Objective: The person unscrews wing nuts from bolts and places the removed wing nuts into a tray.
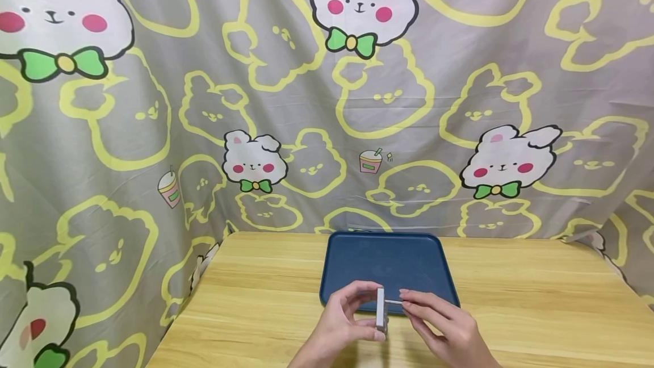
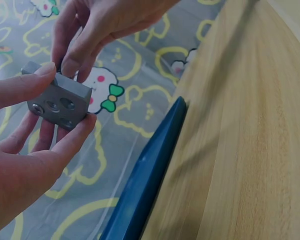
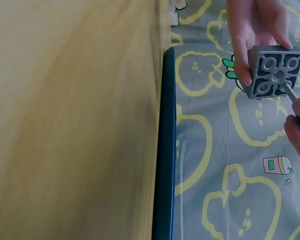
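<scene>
My left hand (image 1: 339,322) grips a small square grey metal block (image 1: 380,308) by its edges, thumb on one side and fingers on the other. In the left wrist view, the block (image 2: 65,102) shows a face with several round holes. The right wrist view gives its other, ribbed face (image 3: 277,76), with round rings at the corners and a hole in the middle. My right hand (image 1: 449,322) pinches a thin metal rod (image 1: 393,301) between thumb and fingertips. The rod's tip (image 3: 288,90) meets the ribbed face near one corner ring; its other end is hidden by the fingers.
A dark blue tray (image 1: 383,260) lies on the wooden table (image 1: 255,277), just beyond and under the hands. Behind and to the left of the table hangs a grey curtain (image 1: 306,107) printed with cartoon rabbits.
</scene>
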`<state>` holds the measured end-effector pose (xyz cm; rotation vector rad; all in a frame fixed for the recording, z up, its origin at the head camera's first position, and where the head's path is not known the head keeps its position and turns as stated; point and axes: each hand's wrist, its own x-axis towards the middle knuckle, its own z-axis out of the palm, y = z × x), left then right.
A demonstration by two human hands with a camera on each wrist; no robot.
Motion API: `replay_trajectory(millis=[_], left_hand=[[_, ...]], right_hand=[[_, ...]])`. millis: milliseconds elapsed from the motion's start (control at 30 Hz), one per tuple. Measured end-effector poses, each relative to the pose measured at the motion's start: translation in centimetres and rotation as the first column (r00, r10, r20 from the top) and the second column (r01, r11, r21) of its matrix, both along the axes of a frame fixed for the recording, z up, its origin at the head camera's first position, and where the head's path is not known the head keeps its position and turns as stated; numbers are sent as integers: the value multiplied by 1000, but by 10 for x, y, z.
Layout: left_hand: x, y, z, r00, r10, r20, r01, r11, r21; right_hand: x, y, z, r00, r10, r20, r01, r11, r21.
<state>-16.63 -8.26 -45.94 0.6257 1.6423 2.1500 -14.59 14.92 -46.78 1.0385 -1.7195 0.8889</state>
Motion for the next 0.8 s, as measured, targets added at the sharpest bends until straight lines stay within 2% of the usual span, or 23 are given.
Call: replay_trajectory(millis=[67, 133, 200, 267, 333, 367, 400, 433, 467, 500, 567, 600, 633, 667, 700, 733, 800], left_hand=[[0, 0, 0, 1000, -2, 4, 2, 1000, 4], [0, 0, 1, 1000, -3, 9, 3, 1000, 9], [0, 0, 1, 1000, -3, 13, 3, 1000, 14], [0, 0, 2, 1000, 2, 15, -3, 1000, 16], [1, 0, 3, 1000, 12, 13, -13, 1000, 13], [1, 0, 3, 1000, 19, 9, -19, 1000, 11], [1, 0, 3, 1000, 27, 2, -27, 1000, 7], [1, 1, 4, 999, 33, -6, -33, 999, 1], [2, 1, 3, 999, 39, -20, -39, 999, -5], [2, 1, 3, 999, 41, -34, -41, 999, -11], [2, 2, 2, 997, 39, -62, -41, 999, -17], [2, 3, 2, 996, 35, -77, -37, 999, -20], [2, 3, 1, 995, 29, -92, -32, 999, -24], [2, 4, 0, 994, 24, -106, -27, 999, -28], [2, 4, 0, 993, 17, -114, -21, 999, -30], [2, 5, -1, 992, 13, -125, -17, 999, -33], [2, 6, -2, 989, 8, -148, -14, 999, -41]], right_hand=[[1, -1, 1, 1000, -7, -5, 7, 1000, -3], [2, -1, 1, 999, -12, 37, 12, 1000, -21], [3, 0, 0, 994, -24, 108, 29, 999, -40], [6, 1, 0, 978, -25, 208, 39, 997, -67], [9, 2, 2, 932, -21, 361, 60, 994, -96], [10, 2, 4, 889, -5, 457, 68, 990, -121], [11, 3, 6, 828, 28, 560, 73, 985, -157], [12, 4, 8, 745, 74, 663, 81, 977, -199], [12, 5, 11, 646, 124, 753, 93, 966, -239], [11, 7, 13, 534, 182, 826, 110, 953, -281], [8, 11, 16, 321, 305, 897, 134, 922, -362], [7, 13, 17, 231, 350, 908, 140, 911, -387], [5, 15, 17, 154, 385, 910, 139, 903, -406], [3, 18, 17, 91, 412, 907, 133, 897, -421], [2, 19, 16, 40, 432, 901, 127, 892, -433], [1, 21, 16, 2, 446, 895, 117, 889, -443], [-1, 23, 14, -49, 468, 882, 101, 881, -462]])
